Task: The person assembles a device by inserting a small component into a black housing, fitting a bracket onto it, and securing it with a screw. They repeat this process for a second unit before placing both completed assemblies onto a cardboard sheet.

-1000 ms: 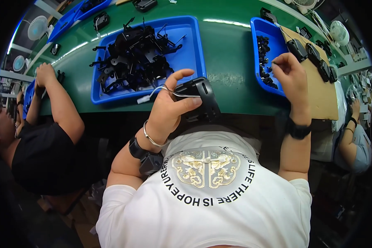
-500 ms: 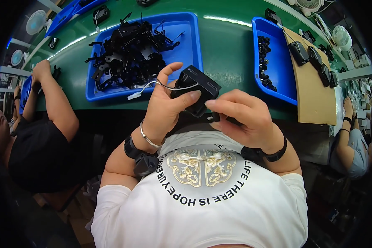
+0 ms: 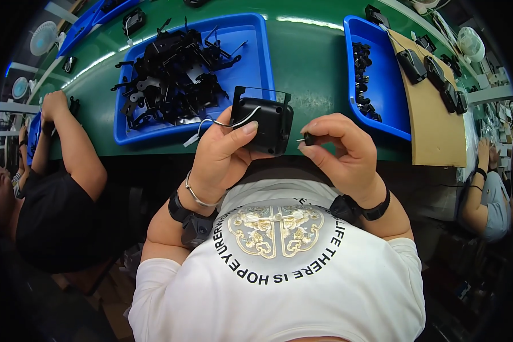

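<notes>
My left hand [image 3: 219, 154] is closed around a black plastic housing [image 3: 271, 128], its thumb pressed on the near face. A thin black U-shaped bracket [image 3: 287, 101] stands up around the housing's upper end. From the housing a thin white cable [image 3: 211, 120] runs over my left fingers to a small white plug [image 3: 191, 140]. My right hand [image 3: 350, 151] pinches a small black knob screw [image 3: 309, 138] between thumb and fingertips. Its metal shaft points left toward the housing, with a gap between them.
A blue tray [image 3: 266, 62] heaped with black brackets [image 3: 176, 74] lies ahead on the green table [image 3: 305, 54]. Another blue tray [image 3: 389, 108] at right holds small black knobs [image 3: 362, 74]. Beside it, black housings [image 3: 411, 65] lie on cardboard [image 3: 433, 142]. Co-workers sit on both sides.
The housing has turned so its cabled face and the bracket now face me. My right hand has drawn back to the right, and the screw's shaft has come into view.
</notes>
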Demonstrator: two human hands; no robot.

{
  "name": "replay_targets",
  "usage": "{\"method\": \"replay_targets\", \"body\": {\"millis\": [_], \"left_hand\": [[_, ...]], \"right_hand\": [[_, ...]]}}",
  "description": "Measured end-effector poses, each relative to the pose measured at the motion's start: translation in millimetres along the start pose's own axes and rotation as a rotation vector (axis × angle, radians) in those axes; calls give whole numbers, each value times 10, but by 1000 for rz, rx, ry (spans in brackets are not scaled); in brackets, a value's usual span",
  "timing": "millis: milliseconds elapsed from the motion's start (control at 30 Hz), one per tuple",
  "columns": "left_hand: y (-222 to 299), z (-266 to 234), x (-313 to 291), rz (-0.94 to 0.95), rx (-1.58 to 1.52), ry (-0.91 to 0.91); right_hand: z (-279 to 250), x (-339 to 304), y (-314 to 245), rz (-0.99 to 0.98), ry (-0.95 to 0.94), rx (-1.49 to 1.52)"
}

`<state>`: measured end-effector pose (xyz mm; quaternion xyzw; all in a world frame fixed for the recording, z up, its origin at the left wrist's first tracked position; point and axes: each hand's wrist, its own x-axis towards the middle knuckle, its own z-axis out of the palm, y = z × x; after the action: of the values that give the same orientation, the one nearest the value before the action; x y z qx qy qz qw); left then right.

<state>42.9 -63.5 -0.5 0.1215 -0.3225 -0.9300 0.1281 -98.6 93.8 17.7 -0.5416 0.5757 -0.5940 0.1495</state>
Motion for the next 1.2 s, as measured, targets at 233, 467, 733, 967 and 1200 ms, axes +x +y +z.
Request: {"method": "replay_targets", "body": {"millis": [233, 467, 733, 967, 1200], "left_hand": [[-69, 9, -12, -22, 40, 58], [-98, 32, -19, -54, 20, 50], [-190, 76, -39, 72, 64, 32], [-207, 55, -29, 151, 194, 10], [-182, 40, -22, 105, 168, 101]], "right_hand": [[74, 3, 78, -112, -5, -239], [96, 2, 109, -178, 47, -314], [103, 4, 111, -143, 68, -359], [153, -17, 194, 106, 31, -236], [236, -1, 203, 253, 140, 19]]}}
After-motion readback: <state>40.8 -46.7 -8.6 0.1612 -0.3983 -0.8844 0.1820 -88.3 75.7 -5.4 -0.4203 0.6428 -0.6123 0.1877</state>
